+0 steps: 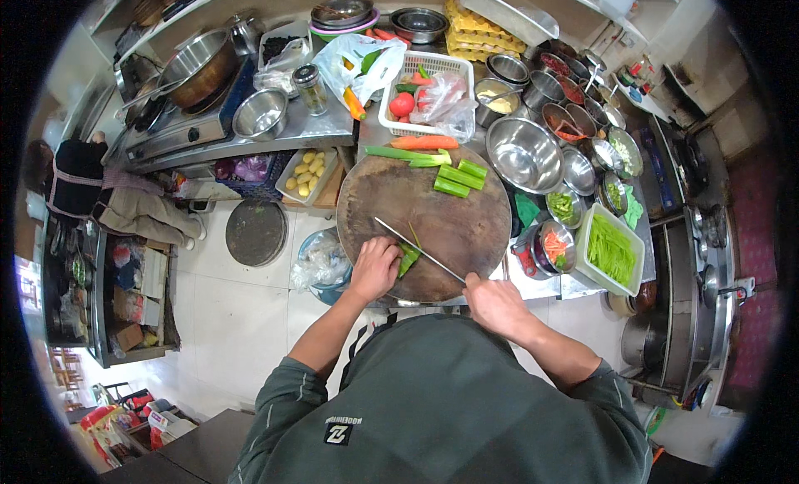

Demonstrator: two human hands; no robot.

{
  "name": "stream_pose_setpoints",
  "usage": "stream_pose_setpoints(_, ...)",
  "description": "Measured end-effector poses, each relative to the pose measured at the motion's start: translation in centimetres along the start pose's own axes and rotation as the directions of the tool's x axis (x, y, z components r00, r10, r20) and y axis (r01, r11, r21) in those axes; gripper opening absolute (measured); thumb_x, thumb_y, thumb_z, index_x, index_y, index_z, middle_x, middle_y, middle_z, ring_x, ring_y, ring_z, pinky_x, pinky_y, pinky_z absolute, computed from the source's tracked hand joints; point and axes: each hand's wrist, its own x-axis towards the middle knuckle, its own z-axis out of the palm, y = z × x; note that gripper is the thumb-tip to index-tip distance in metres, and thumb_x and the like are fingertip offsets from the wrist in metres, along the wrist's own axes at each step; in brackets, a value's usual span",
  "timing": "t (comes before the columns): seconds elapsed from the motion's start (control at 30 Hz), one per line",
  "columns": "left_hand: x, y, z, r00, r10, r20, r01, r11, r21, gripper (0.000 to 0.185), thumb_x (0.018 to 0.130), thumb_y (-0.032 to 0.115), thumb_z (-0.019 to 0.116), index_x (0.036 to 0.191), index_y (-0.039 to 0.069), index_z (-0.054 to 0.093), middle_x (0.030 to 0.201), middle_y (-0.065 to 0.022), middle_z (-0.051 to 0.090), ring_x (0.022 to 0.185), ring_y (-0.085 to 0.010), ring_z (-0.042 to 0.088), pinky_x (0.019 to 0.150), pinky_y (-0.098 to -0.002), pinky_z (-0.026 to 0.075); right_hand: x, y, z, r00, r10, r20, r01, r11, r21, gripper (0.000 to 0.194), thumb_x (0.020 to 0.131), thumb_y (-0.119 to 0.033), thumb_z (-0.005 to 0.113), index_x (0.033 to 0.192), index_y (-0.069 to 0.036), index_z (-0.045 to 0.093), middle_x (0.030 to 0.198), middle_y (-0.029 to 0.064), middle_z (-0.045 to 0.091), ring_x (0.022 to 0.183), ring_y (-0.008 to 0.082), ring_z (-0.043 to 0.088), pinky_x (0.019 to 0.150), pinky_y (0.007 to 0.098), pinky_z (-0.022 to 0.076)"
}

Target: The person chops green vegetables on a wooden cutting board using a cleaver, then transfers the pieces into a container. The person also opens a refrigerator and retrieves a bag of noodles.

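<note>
A round wooden chopping board (381, 190) lies in front of me. My left hand (374, 268) presses a flat green vegetable piece (409, 259) onto the board's near side, fingers curled over its left end. My right hand (497, 303) grips a kitchen knife, whose blade (431, 257) slants across the board with its edge at the green piece. A thin green sliver (414, 232) lies just beyond the blade. Towards the board's far side are short green stalk sections (460, 178), a longer green stalk (406, 155) and a carrot (424, 142).
Metal bowls (524, 153) crowd the board's right, with a tub of green strips (612, 250). Behind stands a white vegetable basket (431, 128). A gas stove (187, 134) is at far left. Below the board's left is a bagged bin (321, 259). A person (147, 206) is at left.
</note>
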Motion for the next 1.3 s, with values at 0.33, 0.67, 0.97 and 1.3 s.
stream_pose_setpoints(0.33, -0.1, -0.1, 0.1, 0.998, 0.026, -0.057, -0.027, 1.000, -0.010, 0.016, 0.082, 0.008, 0.073, 0.098, 0.008, 0.068, 0.110, -0.0104, 0.062, 0.109, -0.0337, 0.057, 0.095, -0.0462, 0.046, 0.0, 0.2, 0.8, 0.999, -0.029, -0.019, 0.031, 0.997, 0.067, 0.021, 0.096, -0.012, 0.047, 0.099, 0.007, 0.057, 0.077, 0.0306, 0.070, 0.072, 0.0474, 0.072, 0.064, 0.0567, 0.0569)
stream_pose_setpoints(0.67, -0.2, 0.0, 0.3, 0.997, 0.016, -0.076, -0.017, 1.000, -0.023, 0.016, 0.082, 0.009, 0.074, 0.096, 0.009, 0.066, 0.104, -0.0110, 0.060, 0.104, -0.0341, 0.057, 0.092, -0.0451, 0.047, -0.3, -0.2, 0.6, 0.999, -0.029, -0.029, 0.031, 0.998, 0.049, 0.019, 0.094, -0.009, 0.050, 0.099, 0.008, 0.057, 0.076, 0.0299, 0.070, 0.073, 0.0467, 0.073, 0.064, 0.0566, 0.0569)
stream_pose_setpoints(0.97, -0.3, -0.3, 0.5, 0.994, -0.009, -0.105, 0.002, 0.997, -0.071, 0.015, 0.082, 0.007, 0.074, 0.092, 0.006, 0.063, 0.100, -0.0132, 0.058, 0.101, -0.0361, 0.057, 0.090, -0.0456, 0.049, -0.2, -0.2, 1.1, 0.997, -0.040, -0.072, 0.044, 0.997, 0.062, 0.024, 0.101, -0.018, 0.053, 0.096, 0.005, 0.056, 0.073, 0.0283, 0.069, 0.071, 0.0471, 0.071, 0.065, 0.0573, 0.0557)
stream_pose_setpoints(1.3, -0.5, -0.6, 0.8, 0.988, 0.013, -0.153, -0.028, 0.995, -0.098, 0.018, 0.079, 0.004, 0.077, 0.090, 0.005, 0.063, 0.100, -0.0146, 0.060, 0.098, -0.0377, 0.057, 0.085, -0.0457, 0.050, -0.3, 0.0, 1.3, 1.000, -0.018, -0.004, 0.018, 1.000, 0.018, 0.023, 0.102, -0.018, 0.051, 0.098, 0.004, 0.054, 0.072, 0.0281, 0.068, 0.071, 0.0478, 0.070, 0.065, 0.0578, 0.0547)
